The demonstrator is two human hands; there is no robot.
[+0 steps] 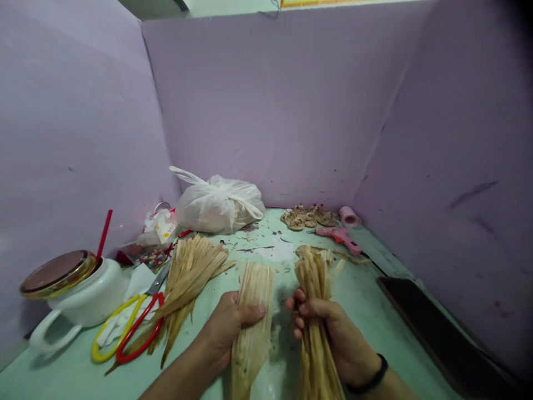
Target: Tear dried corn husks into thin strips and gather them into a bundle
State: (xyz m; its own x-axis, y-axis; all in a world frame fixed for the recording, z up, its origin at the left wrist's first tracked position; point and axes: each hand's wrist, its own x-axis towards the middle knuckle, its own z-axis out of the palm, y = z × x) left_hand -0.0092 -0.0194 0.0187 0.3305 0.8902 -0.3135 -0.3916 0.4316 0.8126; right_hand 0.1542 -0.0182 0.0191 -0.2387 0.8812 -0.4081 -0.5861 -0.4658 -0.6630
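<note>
Left hand (227, 328) holds a flat, pale dried corn-husk sheet (253, 311), thumb across its face and fingers closed behind it; right hand (337, 336) is closed around a thick bundle of narrow tan husk strips (315, 311), fingers curled over the front. Both pieces stand roughly upright above the near edge of the pale green surface (375, 311), side by side with a small gap, hands near but apart. To do this well, I judge the grip on the sheet should stay light so the brittle grain does not split unevenly, and the bundle should be pinched low so loose strips do not slide out. The sheet sits just left of the bundle, its lower end running down past the left wrist. Toward the left edge lie a loose pile of tan husk strips (189, 278), red and yellow handled scissors (133, 328) and a white mug with a gold lid (70, 289). Toward the far edge: a tied white plastic bag (219, 203), a pink glue gun (339, 238).
</note>
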